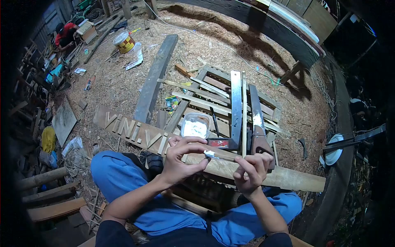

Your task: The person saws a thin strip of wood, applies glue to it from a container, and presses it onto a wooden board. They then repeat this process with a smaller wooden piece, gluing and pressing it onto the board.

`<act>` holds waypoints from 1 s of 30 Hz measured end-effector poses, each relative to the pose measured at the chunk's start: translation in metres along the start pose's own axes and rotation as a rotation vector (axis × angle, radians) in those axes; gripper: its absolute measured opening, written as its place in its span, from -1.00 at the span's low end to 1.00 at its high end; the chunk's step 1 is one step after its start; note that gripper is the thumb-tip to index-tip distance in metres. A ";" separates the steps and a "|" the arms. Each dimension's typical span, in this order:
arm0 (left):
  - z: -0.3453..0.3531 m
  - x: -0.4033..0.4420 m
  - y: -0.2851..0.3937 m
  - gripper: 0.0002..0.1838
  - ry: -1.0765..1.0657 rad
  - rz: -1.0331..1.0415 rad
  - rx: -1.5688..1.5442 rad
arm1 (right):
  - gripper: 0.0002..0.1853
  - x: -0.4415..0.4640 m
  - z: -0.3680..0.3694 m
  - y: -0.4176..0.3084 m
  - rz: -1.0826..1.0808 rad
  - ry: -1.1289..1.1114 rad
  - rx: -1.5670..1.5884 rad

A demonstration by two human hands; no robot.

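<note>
My right hand point(252, 173) pinches a thin wooden stick point(225, 157) that points left, with white paste point(209, 154) at its far end. My left hand point(183, 158) curls its thumb and fingers around that pasted end; a small dark piece seems to be between the fingertips, too small to name. Just beyond my hands stands a clear plastic tub point(196, 125) of white paste. A long wooden board point(292, 178) lies across in front of my lap, with thin wood strips point(134, 132) set out like letters on its left part.
A slatted wooden frame point(197, 82) lies ahead, bearing a metal square point(236, 103), a handsaw point(256, 115) and a dark pen point(214, 122). A grey beam point(156, 78) and a paint bucket point(124, 42) are on the shavings-covered ground. A person in red point(66, 35) crouches far left.
</note>
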State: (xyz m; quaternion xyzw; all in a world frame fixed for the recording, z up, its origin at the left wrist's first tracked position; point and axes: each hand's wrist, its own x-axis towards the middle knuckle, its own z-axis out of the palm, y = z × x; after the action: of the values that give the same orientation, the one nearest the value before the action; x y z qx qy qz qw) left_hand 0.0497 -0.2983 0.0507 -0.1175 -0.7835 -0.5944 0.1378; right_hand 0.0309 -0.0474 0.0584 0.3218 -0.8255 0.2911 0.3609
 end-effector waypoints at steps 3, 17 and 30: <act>0.001 0.000 0.002 -0.70 0.006 -0.010 0.008 | -0.68 0.000 0.000 0.000 -0.010 -0.014 -0.007; 0.002 0.002 0.005 -0.73 0.027 -0.030 0.020 | -0.66 0.006 0.005 -0.002 0.123 0.026 0.094; -0.001 0.000 0.005 -0.72 0.055 -0.030 -0.008 | -0.68 0.004 0.006 -0.006 0.003 0.007 0.027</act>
State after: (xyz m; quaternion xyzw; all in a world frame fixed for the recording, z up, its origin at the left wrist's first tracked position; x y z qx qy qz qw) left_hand 0.0517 -0.2981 0.0550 -0.0898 -0.7788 -0.6024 0.1498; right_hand 0.0310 -0.0568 0.0599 0.3243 -0.8206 0.3040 0.3591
